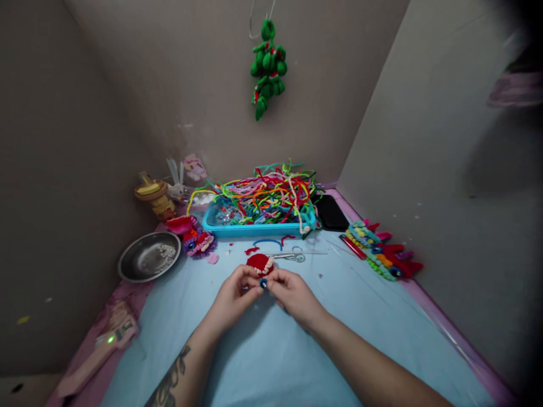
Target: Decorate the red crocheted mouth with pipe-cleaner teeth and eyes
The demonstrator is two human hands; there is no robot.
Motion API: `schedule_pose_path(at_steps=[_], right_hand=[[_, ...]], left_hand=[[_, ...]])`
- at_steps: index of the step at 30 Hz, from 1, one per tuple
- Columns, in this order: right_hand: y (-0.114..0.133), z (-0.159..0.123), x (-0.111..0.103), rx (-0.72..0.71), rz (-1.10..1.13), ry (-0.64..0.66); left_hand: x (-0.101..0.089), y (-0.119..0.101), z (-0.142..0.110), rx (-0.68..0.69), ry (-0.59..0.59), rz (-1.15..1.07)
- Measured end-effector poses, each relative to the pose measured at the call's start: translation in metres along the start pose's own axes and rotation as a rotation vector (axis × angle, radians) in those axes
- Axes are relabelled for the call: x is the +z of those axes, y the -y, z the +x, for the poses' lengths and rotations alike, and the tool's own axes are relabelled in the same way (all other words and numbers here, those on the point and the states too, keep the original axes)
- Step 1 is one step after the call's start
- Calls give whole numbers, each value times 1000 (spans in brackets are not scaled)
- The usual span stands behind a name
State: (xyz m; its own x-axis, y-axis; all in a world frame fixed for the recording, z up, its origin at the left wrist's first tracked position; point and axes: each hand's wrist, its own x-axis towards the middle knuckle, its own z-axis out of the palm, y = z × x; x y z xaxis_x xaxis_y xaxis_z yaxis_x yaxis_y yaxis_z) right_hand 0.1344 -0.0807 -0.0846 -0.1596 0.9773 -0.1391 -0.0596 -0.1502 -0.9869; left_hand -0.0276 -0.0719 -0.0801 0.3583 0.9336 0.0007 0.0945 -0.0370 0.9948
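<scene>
Low over the middle of the table, my left hand [238,291] and my right hand [297,295] meet with fingers closed in a pinch. Between the thumbs shows a small round blue piece with a dark, shiny centre, like a toy eye [263,283]. Just behind it, against the fingers, is a red crocheted piece [257,262] with a cream edging. My left fingers seem to grip the crocheted piece, while the right fingertips pinch the toy eye; the exact contact is partly hidden. Scissors [292,256] lie right behind, beside short red and blue yarn ends.
A blue tray [254,230] heaped with coloured yarn stands at the back, near a black phone [332,213]. Left are a metal bowl [136,261], a crocheted fish [198,243] and a pink glue gun [99,353]. More crocheted fish [388,257] lie right, beside a red cutter [353,247].
</scene>
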Motion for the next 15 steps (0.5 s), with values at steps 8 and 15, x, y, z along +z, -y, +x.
schedule_pose_path(at_steps=[8,15], right_hand=[[-10,6,-9,-121,-210,2],[-5,2,-5,-136,-301,22]], left_hand=[[-4,-3,-5,459,-97,580],[-3,2,-2,603,-99,807]])
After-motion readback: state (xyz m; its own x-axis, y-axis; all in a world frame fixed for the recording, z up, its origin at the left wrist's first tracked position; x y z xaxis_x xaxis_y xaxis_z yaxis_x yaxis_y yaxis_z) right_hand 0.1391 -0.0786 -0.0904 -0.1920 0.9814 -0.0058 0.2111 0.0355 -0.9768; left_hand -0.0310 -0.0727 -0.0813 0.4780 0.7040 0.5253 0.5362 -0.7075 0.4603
